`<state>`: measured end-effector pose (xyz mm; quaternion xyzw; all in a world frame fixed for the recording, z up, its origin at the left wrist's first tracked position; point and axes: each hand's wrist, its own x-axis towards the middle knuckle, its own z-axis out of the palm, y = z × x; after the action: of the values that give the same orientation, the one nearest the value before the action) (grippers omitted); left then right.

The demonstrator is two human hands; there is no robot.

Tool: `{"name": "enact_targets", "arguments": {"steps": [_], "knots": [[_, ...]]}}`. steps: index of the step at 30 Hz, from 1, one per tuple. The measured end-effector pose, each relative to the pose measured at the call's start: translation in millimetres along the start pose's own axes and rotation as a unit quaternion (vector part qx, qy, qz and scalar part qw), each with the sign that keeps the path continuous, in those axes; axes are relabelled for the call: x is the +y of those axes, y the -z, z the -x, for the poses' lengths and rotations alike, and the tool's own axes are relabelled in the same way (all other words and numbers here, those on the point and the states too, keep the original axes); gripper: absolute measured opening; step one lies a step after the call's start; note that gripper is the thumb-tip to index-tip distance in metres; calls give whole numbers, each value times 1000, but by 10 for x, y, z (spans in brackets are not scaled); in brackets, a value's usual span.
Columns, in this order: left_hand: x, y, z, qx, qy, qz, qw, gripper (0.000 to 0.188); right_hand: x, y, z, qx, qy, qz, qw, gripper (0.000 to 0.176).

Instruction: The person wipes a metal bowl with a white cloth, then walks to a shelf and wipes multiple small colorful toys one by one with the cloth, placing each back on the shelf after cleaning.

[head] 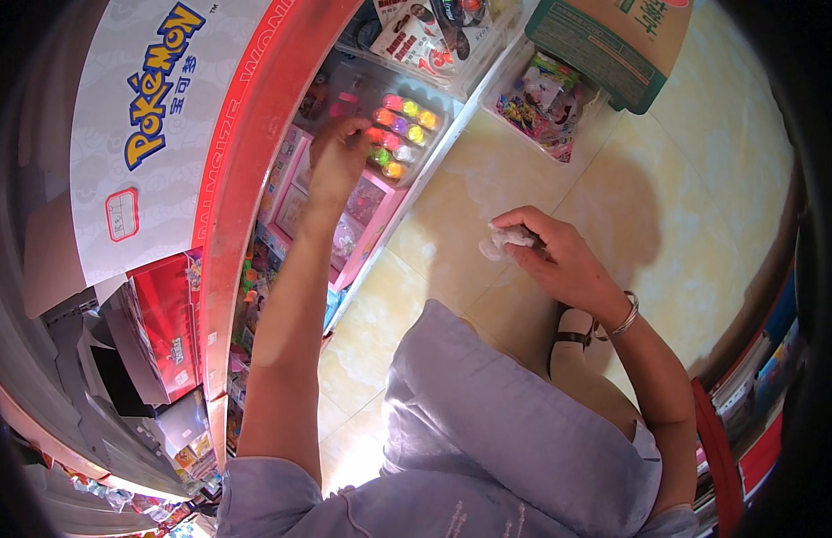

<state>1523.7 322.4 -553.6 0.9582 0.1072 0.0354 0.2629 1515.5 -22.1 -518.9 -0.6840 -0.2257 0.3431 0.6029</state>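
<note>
My left hand (340,151) reaches over the lower shelf, its fingertips at the edge of a clear tray of small colourful round items (400,134). Its fingers are bent and partly hidden, so whether they hold anything cannot be told. Above the tiled floor, my right hand (554,252) grips a crumpled whitish cloth or tissue (511,237) between thumb and fingers. Just below the left wrist lies a pink-framed box (382,225) with a see-through front.
Clear bins of packaged goods (416,44) fill the shelf's far end. On the floor stand a plastic bin of colourful packets (540,111) and a green and brown cardboard box (607,50). The red shelf edge (217,269) curves along the left, beside a Pokémon sign (160,87).
</note>
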Motion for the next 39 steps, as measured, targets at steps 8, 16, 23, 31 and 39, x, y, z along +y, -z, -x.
{"name": "enact_targets", "arguments": {"steps": [8, 16, 23, 31, 39], "knots": [[125, -98, -24, -11, -105, -175, 979, 35, 14, -3, 4, -4, -3, 3, 1000, 24], [147, -15, 160, -35, -29, -80, 996, 35, 30, -3, 5, 4, 2, -10, 1000, 24], [126, 18, 262, 4, -108, -114, 988, 36, 23, -4, 0, 0, -9, -5, 1000, 24], [141, -10, 218, -22, -75, -106, 991, 39, 4, -2, -14, -2, -8, -1, 1000, 24], [173, 0, 247, -6, -70, -77, 995, 35, -3, 6, -14, -2, -18, 4, 1000, 24]]}}
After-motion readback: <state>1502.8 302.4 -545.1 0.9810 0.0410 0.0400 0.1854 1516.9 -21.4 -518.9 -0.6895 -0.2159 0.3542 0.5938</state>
